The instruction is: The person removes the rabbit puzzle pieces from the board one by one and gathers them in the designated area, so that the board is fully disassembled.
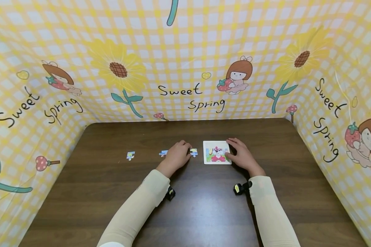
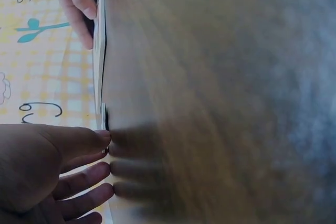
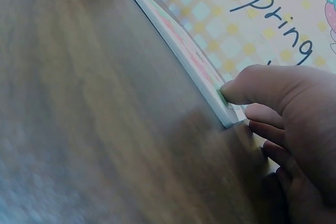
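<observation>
A small white-framed jigsaw tray (image 1: 205, 162) lies on the table, showing a partly assembled picture of a pink and white cartoon animal. My right hand (image 1: 242, 155) grips its right side, the thumb (image 3: 239, 92) resting on the picture and the other fingers along the outer edge. To the tray's left, my left hand (image 1: 177, 156) pinches the left end of a jigsaw piece (image 1: 194, 152) with thumb and forefinger, low over the tabletop. The left wrist view shows that piece (image 2: 104, 113) edge-on, close to the tray's near corner.
Another jigsaw piece (image 1: 163, 153) is partly covered by the left hand. Farther left lies one more piece (image 1: 130, 155). The brown wooden table (image 1: 198, 212) meets a yellow checked cloth (image 1: 185, 51) at its back and sides.
</observation>
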### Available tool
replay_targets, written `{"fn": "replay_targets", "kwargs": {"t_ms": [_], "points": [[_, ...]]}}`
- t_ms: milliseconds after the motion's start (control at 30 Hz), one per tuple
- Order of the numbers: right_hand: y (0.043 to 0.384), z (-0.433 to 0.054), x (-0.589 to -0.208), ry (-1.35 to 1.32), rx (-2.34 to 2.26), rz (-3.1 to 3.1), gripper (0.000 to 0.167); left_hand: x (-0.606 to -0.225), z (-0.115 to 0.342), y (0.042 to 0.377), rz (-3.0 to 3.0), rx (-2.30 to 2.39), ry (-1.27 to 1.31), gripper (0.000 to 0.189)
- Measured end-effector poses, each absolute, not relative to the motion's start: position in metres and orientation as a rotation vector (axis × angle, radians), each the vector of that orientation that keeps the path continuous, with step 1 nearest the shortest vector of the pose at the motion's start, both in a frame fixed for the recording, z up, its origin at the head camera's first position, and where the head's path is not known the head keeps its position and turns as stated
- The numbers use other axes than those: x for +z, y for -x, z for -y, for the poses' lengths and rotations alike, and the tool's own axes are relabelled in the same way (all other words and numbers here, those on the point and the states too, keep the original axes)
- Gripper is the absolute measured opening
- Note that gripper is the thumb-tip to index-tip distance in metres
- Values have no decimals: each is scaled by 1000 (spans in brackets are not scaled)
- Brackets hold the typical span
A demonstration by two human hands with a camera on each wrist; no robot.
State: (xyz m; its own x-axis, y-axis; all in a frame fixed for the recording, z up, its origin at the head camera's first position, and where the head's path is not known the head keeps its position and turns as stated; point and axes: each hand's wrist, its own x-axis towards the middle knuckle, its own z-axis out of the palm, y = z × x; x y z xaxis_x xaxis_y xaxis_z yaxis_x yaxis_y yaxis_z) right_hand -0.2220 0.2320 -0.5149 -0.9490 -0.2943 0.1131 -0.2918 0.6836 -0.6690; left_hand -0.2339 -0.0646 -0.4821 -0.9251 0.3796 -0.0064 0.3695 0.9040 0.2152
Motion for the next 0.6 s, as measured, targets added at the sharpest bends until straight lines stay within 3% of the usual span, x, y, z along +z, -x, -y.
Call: {"fn": "replay_targets", "kwargs": {"t_ms": [600], "points": [[223,-234,-518,515,-1160,-2870,61,-481,64,233,-3002,338,-583,31]]}}
